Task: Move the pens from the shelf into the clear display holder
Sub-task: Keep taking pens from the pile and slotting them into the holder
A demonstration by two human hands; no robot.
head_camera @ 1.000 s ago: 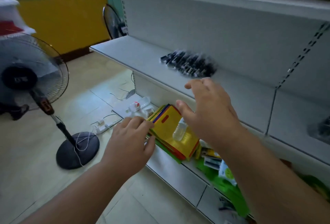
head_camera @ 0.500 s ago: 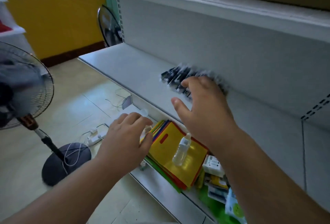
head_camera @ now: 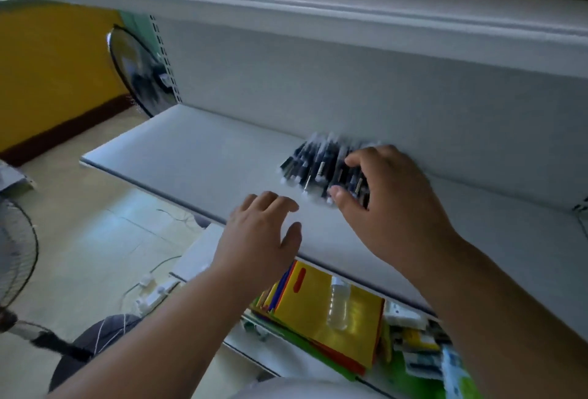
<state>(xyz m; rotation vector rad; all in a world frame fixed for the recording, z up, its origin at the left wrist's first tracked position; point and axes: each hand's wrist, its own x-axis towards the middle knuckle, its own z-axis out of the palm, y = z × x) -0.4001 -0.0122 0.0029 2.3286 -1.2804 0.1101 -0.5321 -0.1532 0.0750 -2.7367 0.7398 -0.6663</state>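
Note:
A heap of several dark pens with white tips lies on the grey middle shelf, close to the back panel. My right hand hovers over the right part of the heap, its fingers spread and bent, thumb at the near edge of the pens; whether it touches them is blurred. My left hand is over the shelf's front edge, left of the pens, fingers loosely bent and holding nothing. No clear display holder is in view.
On the lower shelf lie yellow and coloured folders with a small clear bottle on top, plus packets to the right. A standing fan stands at the shelf's left end, another fan at far left. Cables cross the floor.
Both hands have risen and moved forward. The right hand went from mid-air to above the pens. The left hand came up from beside the folders to the shelf edge.

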